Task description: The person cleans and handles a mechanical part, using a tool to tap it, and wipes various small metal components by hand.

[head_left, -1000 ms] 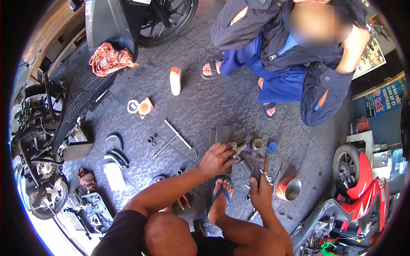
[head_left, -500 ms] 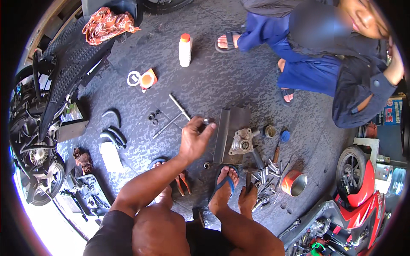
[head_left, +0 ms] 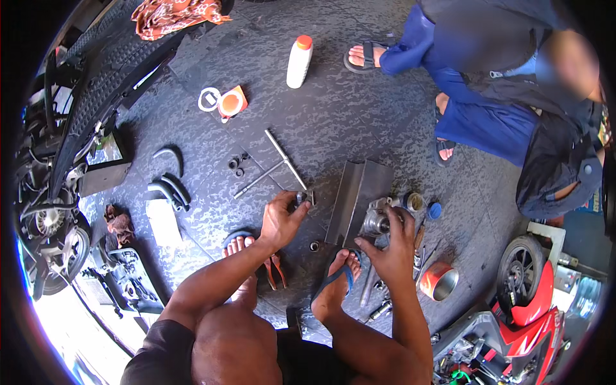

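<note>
My left hand (head_left: 280, 221) is closed, with thumb and fingertips pinching a small round metal part (head_left: 301, 197) just above the floor. To the right, my right hand (head_left: 394, 247) curls around the near and right sides of a cast metal housing (head_left: 375, 222). Its thumb is low on the housing and its fingers lie over the top. The housing rests on a dark angled steel block (head_left: 350, 199), and my hand hides part of it. A long-handled tool (head_left: 367, 287) lies beside my right foot, its head hidden.
A T-shaped wrench (head_left: 282, 157), orange-handled pliers (head_left: 276, 273) and a metal ring (head_left: 314, 246) lie on the floor. Right of my hand stand an open red tin (head_left: 439, 281) and a blue cap (head_left: 434, 210). A white bottle (head_left: 299, 63) stands farther off. Another person (head_left: 487, 115) sits at far right.
My right hand has let go of the hammer-like tool by my foot and come up to the metal housing. The left hand keeps the small metal part, now slightly lower. The view has shifted.
</note>
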The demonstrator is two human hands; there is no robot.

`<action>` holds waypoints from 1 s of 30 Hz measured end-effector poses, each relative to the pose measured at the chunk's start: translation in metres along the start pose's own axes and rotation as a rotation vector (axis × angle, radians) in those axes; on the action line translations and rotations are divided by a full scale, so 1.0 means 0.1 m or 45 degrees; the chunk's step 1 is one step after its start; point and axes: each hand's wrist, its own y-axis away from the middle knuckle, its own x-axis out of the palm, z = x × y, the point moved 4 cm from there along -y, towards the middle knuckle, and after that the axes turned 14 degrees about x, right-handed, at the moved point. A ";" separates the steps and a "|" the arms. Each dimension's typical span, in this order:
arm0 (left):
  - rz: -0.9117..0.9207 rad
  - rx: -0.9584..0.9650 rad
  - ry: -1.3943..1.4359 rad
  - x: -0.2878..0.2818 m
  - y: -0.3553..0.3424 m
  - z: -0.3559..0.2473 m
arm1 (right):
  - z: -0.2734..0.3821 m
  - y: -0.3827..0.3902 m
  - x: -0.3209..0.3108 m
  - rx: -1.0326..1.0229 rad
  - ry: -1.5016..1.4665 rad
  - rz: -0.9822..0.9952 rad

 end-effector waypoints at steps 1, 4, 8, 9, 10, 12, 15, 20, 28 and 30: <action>-0.006 0.032 -0.007 -0.01 -0.02 0.00 | 0.01 -0.01 0.02 0.028 0.034 0.010; 0.014 0.030 -0.015 -0.03 -0.03 -0.01 | -0.02 -0.02 0.07 0.019 0.036 -0.041; 0.018 0.107 -0.057 -0.05 -0.01 0.03 | -0.18 -0.03 0.06 0.223 -0.377 0.028; 0.007 0.113 -0.060 -0.05 0.00 0.03 | -0.26 -0.01 0.10 0.408 -0.666 0.135; -0.007 0.123 -0.062 -0.04 0.00 0.02 | -0.36 0.02 0.13 0.592 -0.952 0.242; 0.057 0.097 -0.061 -0.03 -0.01 0.00 | -0.49 0.07 0.13 0.539 -1.449 0.379; 0.199 -0.016 0.142 -0.06 0.00 -0.19 | -0.31 0.15 0.08 0.521 -1.931 0.573; 0.476 0.228 0.493 -0.05 0.00 -0.95 | -0.16 0.20 0.01 0.425 -1.927 0.609; 0.652 0.637 0.570 0.10 -0.03 -1.36 | 0.01 0.25 -0.14 0.378 -1.754 0.464; 0.702 0.552 0.575 0.10 0.00 -1.33 | 0.00 0.28 -0.15 0.375 -1.649 0.436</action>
